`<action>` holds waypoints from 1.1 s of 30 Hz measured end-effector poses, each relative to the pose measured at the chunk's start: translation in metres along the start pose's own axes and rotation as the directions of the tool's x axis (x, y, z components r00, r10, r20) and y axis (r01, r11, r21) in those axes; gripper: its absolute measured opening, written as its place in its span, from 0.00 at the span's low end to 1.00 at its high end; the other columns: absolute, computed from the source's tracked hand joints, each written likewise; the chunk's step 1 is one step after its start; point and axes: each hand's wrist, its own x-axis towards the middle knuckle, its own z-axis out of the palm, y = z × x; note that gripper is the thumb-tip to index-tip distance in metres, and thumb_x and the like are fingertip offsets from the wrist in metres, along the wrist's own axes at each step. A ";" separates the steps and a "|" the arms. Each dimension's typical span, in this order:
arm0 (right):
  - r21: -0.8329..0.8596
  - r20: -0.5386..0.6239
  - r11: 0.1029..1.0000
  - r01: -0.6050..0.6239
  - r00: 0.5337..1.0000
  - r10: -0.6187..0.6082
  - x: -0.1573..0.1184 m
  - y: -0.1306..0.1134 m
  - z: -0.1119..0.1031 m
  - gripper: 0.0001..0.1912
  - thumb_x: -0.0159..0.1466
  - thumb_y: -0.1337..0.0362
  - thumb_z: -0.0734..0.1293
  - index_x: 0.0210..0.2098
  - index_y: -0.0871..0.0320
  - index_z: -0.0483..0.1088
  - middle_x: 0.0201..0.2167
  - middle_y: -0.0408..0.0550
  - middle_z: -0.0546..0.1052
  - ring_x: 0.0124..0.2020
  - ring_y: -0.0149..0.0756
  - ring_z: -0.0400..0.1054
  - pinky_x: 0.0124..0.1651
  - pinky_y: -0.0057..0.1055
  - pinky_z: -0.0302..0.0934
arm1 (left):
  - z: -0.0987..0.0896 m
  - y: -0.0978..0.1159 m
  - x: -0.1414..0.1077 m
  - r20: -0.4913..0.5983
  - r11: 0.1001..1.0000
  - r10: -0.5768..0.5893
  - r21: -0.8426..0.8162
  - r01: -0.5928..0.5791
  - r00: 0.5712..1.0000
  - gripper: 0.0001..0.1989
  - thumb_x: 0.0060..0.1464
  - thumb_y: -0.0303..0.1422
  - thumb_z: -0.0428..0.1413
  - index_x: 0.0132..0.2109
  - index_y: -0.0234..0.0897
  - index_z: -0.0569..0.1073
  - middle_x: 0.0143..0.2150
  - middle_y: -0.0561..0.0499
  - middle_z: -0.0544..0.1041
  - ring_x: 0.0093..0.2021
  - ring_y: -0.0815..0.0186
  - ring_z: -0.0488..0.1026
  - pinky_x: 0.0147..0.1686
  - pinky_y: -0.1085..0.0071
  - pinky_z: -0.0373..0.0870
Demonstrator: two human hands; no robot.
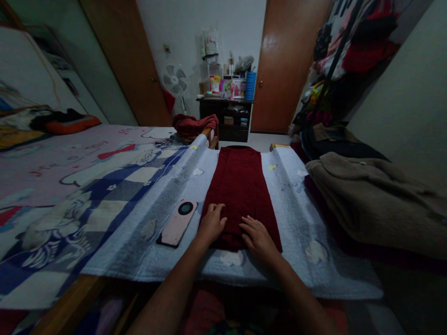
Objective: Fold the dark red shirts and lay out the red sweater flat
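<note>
Closest are our arms (172, 284), over a pale blue cloth (331, 279). Our right hand (258, 238) lies, fingers spread, on the near end of a dark red cloth (240, 186). Our left hand (211, 225) sits on its left side, thumb apart from fingers. Left of the red cloth, we see a pink phone (178, 226). Far back stands a fan (174, 79).

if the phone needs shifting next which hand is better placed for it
Left, most likely: the left hand rests on the left side of the dark red cloth, next to the phone. The right hand lies farther over, so it would probably have to reach across the left.
</note>
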 end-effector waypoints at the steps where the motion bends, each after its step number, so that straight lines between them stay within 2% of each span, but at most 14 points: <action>1: 0.001 0.002 1.000 0.001 1.000 -0.001 0.000 0.000 0.000 0.19 0.65 0.66 0.62 0.55 0.55 0.69 0.61 0.51 0.67 0.65 0.44 0.55 0.65 0.51 0.51 | 0.000 0.000 0.000 -0.012 0.999 0.007 -0.039 -0.008 1.000 0.18 0.54 0.25 0.53 0.52 0.39 0.69 0.49 0.46 0.66 0.50 0.61 0.70 0.53 0.64 0.67; 5: 0.008 0.009 1.000 0.006 1.000 -0.006 0.000 -0.001 -0.003 0.19 0.65 0.66 0.61 0.56 0.55 0.69 0.61 0.51 0.67 0.65 0.43 0.55 0.66 0.50 0.50 | -0.001 0.002 -0.003 -0.069 0.998 0.036 -0.056 -0.040 0.997 0.16 0.55 0.22 0.50 0.49 0.39 0.71 0.49 0.47 0.66 0.49 0.64 0.70 0.53 0.67 0.67; 10: 0.013 -0.002 1.000 0.004 1.000 -0.004 0.000 -0.001 -0.004 0.19 0.65 0.67 0.62 0.55 0.55 0.69 0.61 0.51 0.67 0.65 0.42 0.56 0.66 0.49 0.50 | -0.004 0.008 -0.009 0.071 0.983 -0.013 0.184 0.000 0.997 0.14 0.56 0.23 0.50 0.47 0.38 0.74 0.45 0.46 0.70 0.43 0.63 0.72 0.48 0.66 0.69; 12: 0.013 -0.007 1.000 0.006 1.000 -0.006 -0.001 -0.001 -0.003 0.19 0.65 0.67 0.62 0.55 0.55 0.69 0.61 0.51 0.68 0.65 0.42 0.56 0.66 0.49 0.50 | -0.005 0.012 -0.008 0.040 0.956 0.001 0.295 -0.013 0.999 0.14 0.56 0.24 0.51 0.47 0.38 0.74 0.47 0.44 0.71 0.47 0.58 0.71 0.49 0.61 0.68; 14: 0.007 -0.004 1.000 0.005 1.000 -0.005 -0.001 -0.001 -0.003 0.19 0.65 0.67 0.62 0.55 0.55 0.69 0.61 0.51 0.67 0.65 0.42 0.56 0.66 0.49 0.50 | -0.004 0.017 -0.006 -0.007 0.939 0.075 0.338 -0.069 0.997 0.15 0.56 0.23 0.50 0.47 0.39 0.74 0.53 0.43 0.71 0.54 0.55 0.67 0.54 0.57 0.65; 16: -0.002 -0.001 1.000 -0.002 1.000 0.002 -0.001 -0.002 -0.002 0.19 0.65 0.67 0.62 0.55 0.55 0.70 0.61 0.51 0.67 0.65 0.43 0.56 0.66 0.49 0.50 | -0.002 0.019 -0.003 0.003 0.940 0.182 0.292 -0.174 0.983 0.16 0.58 0.23 0.49 0.50 0.39 0.74 0.60 0.45 0.68 0.61 0.56 0.62 0.60 0.56 0.60; 19: -0.005 0.005 1.000 -0.013 1.000 0.013 -0.001 -0.003 -0.002 0.20 0.65 0.67 0.62 0.56 0.55 0.69 0.61 0.51 0.67 0.65 0.44 0.55 0.66 0.50 0.50 | 0.007 0.018 -0.001 0.115 0.942 0.264 0.185 -0.281 0.958 0.16 0.63 0.30 0.46 0.55 0.39 0.71 0.65 0.47 0.65 0.66 0.59 0.56 0.64 0.57 0.55; 23: 0.003 0.019 1.000 -0.018 1.000 0.018 0.000 -0.004 -0.003 0.20 0.64 0.67 0.62 0.56 0.54 0.69 0.62 0.50 0.66 0.65 0.43 0.55 0.66 0.50 0.49 | 0.019 0.011 -0.005 0.234 0.945 0.210 0.199 -0.259 0.949 0.23 0.65 0.39 0.44 0.63 0.38 0.63 0.69 0.46 0.58 0.69 0.55 0.51 0.65 0.53 0.52; 28: 0.012 0.025 1.000 -0.013 1.000 0.013 0.000 -0.004 -0.004 0.20 0.65 0.67 0.62 0.56 0.53 0.69 0.62 0.49 0.66 0.66 0.43 0.54 0.66 0.50 0.49 | 0.023 0.008 -0.006 0.221 0.942 0.168 0.252 -0.222 0.961 0.25 0.64 0.42 0.46 0.65 0.42 0.61 0.70 0.44 0.54 0.70 0.51 0.48 0.65 0.51 0.49; 33: 0.015 0.011 1.000 -0.009 1.000 0.009 -0.001 -0.002 -0.002 0.20 0.65 0.66 0.62 0.56 0.54 0.69 0.62 0.50 0.67 0.66 0.42 0.54 0.66 0.50 0.49 | 0.017 0.007 -0.001 0.235 0.979 0.130 0.126 -0.163 0.963 0.24 0.64 0.41 0.46 0.64 0.42 0.63 0.70 0.44 0.56 0.70 0.52 0.48 0.65 0.49 0.48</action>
